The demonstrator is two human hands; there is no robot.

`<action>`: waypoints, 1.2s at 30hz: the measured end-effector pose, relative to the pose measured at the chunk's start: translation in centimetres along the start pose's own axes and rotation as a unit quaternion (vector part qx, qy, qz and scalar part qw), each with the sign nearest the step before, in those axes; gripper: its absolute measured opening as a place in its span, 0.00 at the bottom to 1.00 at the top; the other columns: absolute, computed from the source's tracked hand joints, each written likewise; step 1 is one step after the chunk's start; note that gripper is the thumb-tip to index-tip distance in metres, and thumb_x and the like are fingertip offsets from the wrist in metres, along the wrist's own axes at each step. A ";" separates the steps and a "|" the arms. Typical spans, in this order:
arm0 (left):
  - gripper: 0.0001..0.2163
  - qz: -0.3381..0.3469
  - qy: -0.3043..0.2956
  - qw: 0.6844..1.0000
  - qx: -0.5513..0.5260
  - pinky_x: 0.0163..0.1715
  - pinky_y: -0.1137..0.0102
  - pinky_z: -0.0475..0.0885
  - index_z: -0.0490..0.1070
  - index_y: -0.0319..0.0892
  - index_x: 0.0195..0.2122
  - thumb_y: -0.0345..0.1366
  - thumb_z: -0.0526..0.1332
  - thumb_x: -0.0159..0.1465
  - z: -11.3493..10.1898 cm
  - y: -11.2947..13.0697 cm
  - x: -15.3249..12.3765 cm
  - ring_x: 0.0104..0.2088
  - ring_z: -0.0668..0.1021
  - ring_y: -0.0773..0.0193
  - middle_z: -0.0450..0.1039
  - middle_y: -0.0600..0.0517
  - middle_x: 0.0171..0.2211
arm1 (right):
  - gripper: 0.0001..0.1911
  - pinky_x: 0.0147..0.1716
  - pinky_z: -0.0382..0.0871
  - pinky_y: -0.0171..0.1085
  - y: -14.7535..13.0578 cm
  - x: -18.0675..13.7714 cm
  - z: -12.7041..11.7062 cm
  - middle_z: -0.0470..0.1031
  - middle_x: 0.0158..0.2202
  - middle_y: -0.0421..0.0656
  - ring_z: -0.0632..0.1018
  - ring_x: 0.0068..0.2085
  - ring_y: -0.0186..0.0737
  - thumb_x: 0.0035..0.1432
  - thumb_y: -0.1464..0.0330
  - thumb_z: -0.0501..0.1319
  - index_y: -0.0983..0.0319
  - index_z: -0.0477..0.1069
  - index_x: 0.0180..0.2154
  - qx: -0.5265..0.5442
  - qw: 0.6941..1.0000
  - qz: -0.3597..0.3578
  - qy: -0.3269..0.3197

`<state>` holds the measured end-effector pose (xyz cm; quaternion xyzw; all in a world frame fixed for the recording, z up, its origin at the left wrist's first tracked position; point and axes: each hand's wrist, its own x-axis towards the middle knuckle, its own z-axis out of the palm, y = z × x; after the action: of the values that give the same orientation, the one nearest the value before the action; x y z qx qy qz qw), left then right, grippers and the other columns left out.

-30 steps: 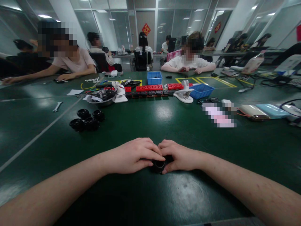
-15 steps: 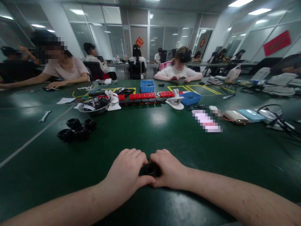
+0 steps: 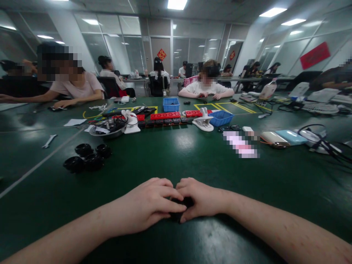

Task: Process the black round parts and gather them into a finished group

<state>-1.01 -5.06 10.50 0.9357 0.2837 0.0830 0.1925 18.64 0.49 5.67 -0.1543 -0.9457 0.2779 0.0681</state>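
Near the front of the green table, both my hands close around a black round part (image 3: 188, 202). Half a second ago its top showed a ring-shaped opening; most of it is now hidden by fingers. My left hand (image 3: 154, 200) lays its thumb and index finger across the part's top and near side. From the other side, my right hand (image 3: 203, 198) curls its fingers and thumb around it. Several glossy black cup-shaped parts (image 3: 93, 161) stand in a cluster to the left, apart from my hands.
Across the table's middle lie a metal bowl (image 3: 106, 135) of small items, white clamps (image 3: 205, 123), red-and-black strips (image 3: 165, 116) and blue bins (image 3: 221, 118). A wrench (image 3: 50, 141) lies left; power banks (image 3: 290, 137) and cables lie right. People (image 3: 207, 86) sit opposite.
My left thumb and index finger have moved over the black round part and now cover its opening. The right hand keeps its hold. The camera view has shifted slightly.
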 end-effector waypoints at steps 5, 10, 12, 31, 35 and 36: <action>0.16 -0.030 0.019 0.999 0.020 0.40 0.66 0.65 0.69 0.48 0.47 0.27 0.63 0.58 0.7 0.0 0.2 0.42 0.71 0.60 0.71 0.53 0.42 | 0.12 0.36 0.59 0.33 -0.2 0.2 0.1 0.70 0.30 0.36 0.70 0.35 0.35 0.43 0.66 0.69 0.61 0.71 0.32 -0.001 1.000 0.015 0.003; 0.14 -0.115 0.056 0.988 0.089 0.32 0.66 0.64 0.72 0.44 0.41 0.34 0.68 0.53 1.9 0.7 0.5 0.34 0.72 0.59 0.71 0.53 0.33 | 0.18 0.30 0.58 0.33 -0.9 0.5 1.7 0.68 0.26 0.38 0.69 0.29 0.35 0.39 0.59 0.69 0.64 0.67 0.28 -0.033 0.991 0.110 0.061; 0.14 -0.143 0.079 0.978 0.132 0.30 0.66 0.64 0.72 0.42 0.37 0.38 0.70 0.51 2.5 1.0 0.7 0.31 0.72 0.59 0.72 0.52 0.30 | 0.21 0.29 0.57 0.35 -1.4 0.6 2.4 0.68 0.27 0.39 0.68 0.29 0.37 0.35 0.58 0.69 0.64 0.66 0.27 -0.050 0.983 0.151 0.087; 0.19 -0.004 0.006 1.000 -0.016 0.50 0.65 0.60 0.64 0.47 0.52 0.24 0.57 0.62 0.3 -0.8 -0.1 0.49 0.67 0.60 0.71 0.54 0.48 | 0.15 0.36 0.60 0.34 0.1 0.1 0.2 0.70 0.30 0.38 0.70 0.34 0.35 0.44 0.61 0.68 0.63 0.71 0.32 0.017 1.000 0.019 0.004; 0.15 -0.006 0.023 1.000 0.009 0.45 0.65 0.62 0.68 0.46 0.49 0.29 0.61 0.61 0.9 -1.0 0.1 0.45 0.69 0.59 0.72 0.52 0.43 | 0.15 0.34 0.60 0.32 -0.3 0.2 0.4 0.69 0.27 0.36 0.69 0.31 0.33 0.42 0.63 0.69 0.63 0.70 0.31 0.011 0.999 0.047 0.005; 0.14 -0.013 0.032 0.999 0.019 0.43 0.65 0.63 0.68 0.45 0.48 0.30 0.62 0.60 1.2 -1.0 0.1 0.43 0.70 0.59 0.72 0.52 0.41 | 0.16 0.32 0.59 0.32 -0.4 0.2 0.6 0.68 0.27 0.36 0.69 0.30 0.33 0.41 0.62 0.70 0.63 0.70 0.31 0.005 0.998 0.064 0.013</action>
<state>-1.11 -4.65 9.06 0.9322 0.3036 0.1050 0.1668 18.21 -0.11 5.39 -0.2180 -0.9314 0.2846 0.0632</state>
